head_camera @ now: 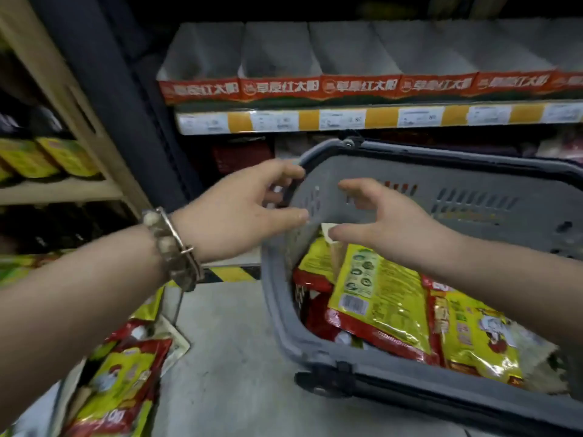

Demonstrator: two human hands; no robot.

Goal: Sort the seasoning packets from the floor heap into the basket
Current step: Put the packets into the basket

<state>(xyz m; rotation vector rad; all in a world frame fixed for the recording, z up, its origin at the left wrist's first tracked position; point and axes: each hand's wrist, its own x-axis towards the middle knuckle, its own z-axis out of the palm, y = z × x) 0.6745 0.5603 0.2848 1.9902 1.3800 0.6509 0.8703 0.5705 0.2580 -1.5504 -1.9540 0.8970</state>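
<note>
Both hands hover over the left end of the grey basket, spread wide and holding nothing. The left hand, with a bracelet on its wrist, is at the rim; whether it touches cannot be told. The right hand curves in a C, its thumb just beside the pale corner of an upright packet, likely to nudge it flat. One basket sits on the floor near the heap, which keeps the reach short. At least four seasoning packets lie overlapped inside, yellow ones above red. The heap shows three or more, too blurred to count. Six red-fronted display boxes line the shelf behind.
</note>
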